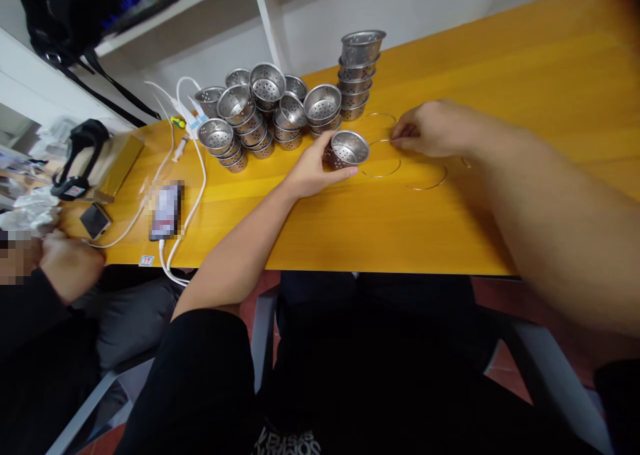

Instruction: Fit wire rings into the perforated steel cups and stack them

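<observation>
My left hand (316, 168) is wrapped round a small perforated metal cup (350, 149), its open mouth facing up, near the middle of the table. To the right of it, the fingers of my right hand (417, 131) are pinched together low over the tabletop, at the end of a thin curved wire (381, 141). More thin wire arcs, such as this curved wire (385, 175), lie on the wood around and below that hand. Behind my left hand stand several stacks of similar perforated cups (267, 85).
A taller cup stack (356, 75) rises at the back. Left of the stacks are white cables (204, 175), a phone (167, 211), a small syringe-like item (180, 149) and a cardboard box (120, 168). Another person's arm (73, 265) rests at the table's left end.
</observation>
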A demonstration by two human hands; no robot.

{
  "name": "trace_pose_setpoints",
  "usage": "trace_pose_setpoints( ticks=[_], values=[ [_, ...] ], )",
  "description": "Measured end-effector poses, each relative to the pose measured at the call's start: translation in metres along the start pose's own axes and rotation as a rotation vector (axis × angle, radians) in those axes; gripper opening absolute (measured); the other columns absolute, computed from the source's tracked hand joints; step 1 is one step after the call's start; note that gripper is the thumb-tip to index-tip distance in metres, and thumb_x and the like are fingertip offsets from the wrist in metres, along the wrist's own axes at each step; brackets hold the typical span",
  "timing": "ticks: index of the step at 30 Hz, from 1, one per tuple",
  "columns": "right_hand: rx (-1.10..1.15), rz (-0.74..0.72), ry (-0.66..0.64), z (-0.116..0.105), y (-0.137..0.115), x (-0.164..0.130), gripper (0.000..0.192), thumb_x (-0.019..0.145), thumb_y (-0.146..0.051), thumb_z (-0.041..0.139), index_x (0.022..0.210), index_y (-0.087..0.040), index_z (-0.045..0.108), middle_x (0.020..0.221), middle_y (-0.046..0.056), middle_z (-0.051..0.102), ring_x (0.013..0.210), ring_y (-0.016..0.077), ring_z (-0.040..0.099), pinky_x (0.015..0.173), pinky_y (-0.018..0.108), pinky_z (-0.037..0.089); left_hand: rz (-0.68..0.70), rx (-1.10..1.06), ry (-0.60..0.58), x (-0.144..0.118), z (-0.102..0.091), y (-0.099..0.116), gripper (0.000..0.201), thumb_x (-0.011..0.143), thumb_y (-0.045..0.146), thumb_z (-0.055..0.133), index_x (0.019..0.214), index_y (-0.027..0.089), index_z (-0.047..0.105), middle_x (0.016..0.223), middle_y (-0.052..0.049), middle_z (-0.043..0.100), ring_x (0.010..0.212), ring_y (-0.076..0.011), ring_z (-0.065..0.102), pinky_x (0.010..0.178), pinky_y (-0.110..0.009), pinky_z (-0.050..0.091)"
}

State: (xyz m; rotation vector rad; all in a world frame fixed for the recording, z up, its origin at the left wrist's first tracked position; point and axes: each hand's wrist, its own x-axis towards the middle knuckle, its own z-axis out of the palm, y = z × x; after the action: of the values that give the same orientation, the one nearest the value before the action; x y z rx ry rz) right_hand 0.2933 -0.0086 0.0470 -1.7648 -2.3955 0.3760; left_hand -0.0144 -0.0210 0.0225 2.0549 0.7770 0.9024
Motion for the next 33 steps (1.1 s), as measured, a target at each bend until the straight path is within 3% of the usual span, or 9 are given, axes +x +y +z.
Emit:
trace_pose_setpoints(
  ticks=[6, 11, 15, 20, 23, 26, 30, 33],
  values=[
    [-0.077, 0.094, -0.28, -0.018, -0.012, -0.01, 0.006, 0.086, -0.025, 0.075, 0.089, -0.023, 0.08, 0.088, 0.004, 0.08, 0.07, 0.018, 0.067, 0.063, 0.033, 0.047, -0.015, -0.028, -0.01, 0.0, 0.001, 0.001, 0.098, 0.069, 0.077, 0.091, 0.138, 0.016, 0.057, 0.14, -0.016, 0.072, 0.131, -0.03, 0.072, 0.116, -0.042, 0.058],
    [-0.176, 0.13, -0.342, -0.023, -0.039, -0.018, 0.003, 0.088, -0.023, 0.077, 0.088, -0.021, 0.078, 0.081, 0.004, 0.076, 0.069, 0.019, 0.065, 0.064, 0.034, 0.044, -0.007, 0.001, -0.016, 0.0, 0.001, 0.0, 0.093, 0.073, 0.072, 0.09, 0.139, 0.017, 0.055, 0.141, -0.016, 0.072, 0.132, -0.0302, 0.072, 0.118, -0.043, 0.058],
    [-0.324, 0.133, -0.344, -0.025, -0.058, -0.021, 0.011, 0.088, -0.03, 0.078, 0.09, -0.02, 0.077, 0.083, 0.008, 0.074, 0.07, 0.0218, 0.062, 0.065, 0.036, 0.041, 0.016, 0.007, -0.012, -0.001, 0.001, 0.0, 0.092, 0.075, 0.075, 0.088, 0.138, 0.017, 0.054, 0.14, -0.017, 0.072, 0.131, -0.0307, 0.073, 0.116, -0.044, 0.059],
    [-0.383, 0.107, -0.359, -0.024, -0.063, -0.022, 0.017, 0.091, -0.037, 0.076, 0.092, -0.02, 0.075, 0.089, 0.01, 0.074, 0.076, 0.0236, 0.062, 0.068, 0.036, 0.038, 0.0, -0.025, 0.014, -0.001, 0.001, -0.008, 0.092, 0.073, 0.074, 0.089, 0.139, 0.02, 0.053, 0.141, -0.014, 0.071, 0.13, -0.03, 0.073, 0.117, -0.049, 0.06],
    [-0.351, 0.057, -0.317, -0.02, -0.052, -0.021, 0.017, 0.092, -0.038, 0.072, 0.089, -0.021, 0.072, 0.087, 0.009, 0.072, 0.074, 0.0228, 0.059, 0.067, 0.036, 0.038, 0.027, -0.072, 0.041, -0.001, 0.002, -0.014, 0.097, 0.074, 0.073, 0.089, 0.146, 0.022, 0.047, 0.15, -0.014, 0.065, 0.139, -0.0306, 0.069, 0.123, -0.051, 0.057],
    [-0.224, 0.028, -0.18, -0.018, -0.035, -0.021, 0.016, 0.094, -0.035, 0.07, 0.086, -0.021, 0.066, 0.085, 0.008, 0.07, 0.072, 0.0212, 0.057, 0.068, 0.036, 0.041, 0.067, -0.102, 0.046, -0.001, 0.002, -0.016, 0.1, 0.077, 0.074, 0.086, 0.152, 0.024, 0.042, 0.15, -0.014, 0.063, 0.139, -0.0301, 0.069, 0.122, -0.052, 0.058],
    [0.233, -0.003, 0.024, -0.014, -0.018, -0.024, 0.012, 0.088, -0.024, 0.076, 0.092, -0.02, 0.067, 0.088, 0.007, 0.072, 0.076, 0.0187, 0.062, 0.076, 0.036, 0.051, 0.103, -0.037, 0.097, 0.001, -0.001, -0.017, 0.096, 0.074, 0.077, 0.09, 0.144, 0.025, 0.05, 0.143, -0.013, 0.065, 0.135, -0.0304, 0.07, 0.123, -0.053, 0.057],
    [0.544, -0.014, 0.113, -0.01, -0.016, -0.025, 0.022, 0.085, -0.022, 0.08, 0.105, -0.019, 0.072, 0.095, 0.008, 0.074, 0.075, 0.017, 0.062, 0.074, 0.035, 0.056, 0.12, 0.003, 0.146, 0.001, -0.003, -0.018, 0.097, 0.069, 0.083, 0.09, 0.136, 0.024, 0.054, 0.136, -0.012, 0.066, 0.132, -0.0308, 0.069, 0.125, -0.056, 0.055]
  ],
)
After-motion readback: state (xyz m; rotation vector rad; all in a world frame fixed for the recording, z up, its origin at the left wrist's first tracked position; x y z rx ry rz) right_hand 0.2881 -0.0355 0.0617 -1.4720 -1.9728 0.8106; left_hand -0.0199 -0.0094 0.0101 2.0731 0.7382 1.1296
